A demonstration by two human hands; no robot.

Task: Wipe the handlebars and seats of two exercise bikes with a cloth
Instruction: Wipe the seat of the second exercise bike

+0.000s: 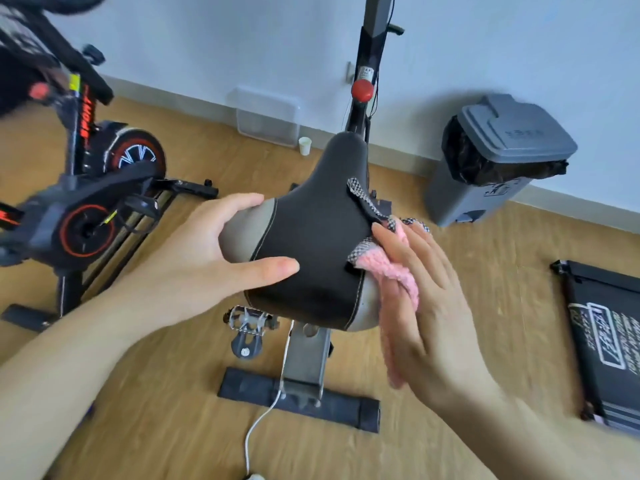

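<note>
A black and grey bike seat (311, 237) fills the middle of the view, seen from above and behind, its nose pointing toward a pale wall. The left hand (207, 251) holds the seat's left rear: its fingers (239, 202) curve round the grey edge and the thumb lies along the black top. The right hand (426, 299) presses a pink cloth (398, 275) with a checked edge flat against the seat's right rear side, fingers (394, 244) straight and slightly spread. Part of the cloth trails over the seat top.

Under the seat are its post, a pedal (247, 320) and a white cable (263, 417) on the wooden floor (173, 427). A second bike (86, 188), black and red, stands to the left. A grey bin (502, 143) and a paper cup (304, 146) stand by the wall.
</note>
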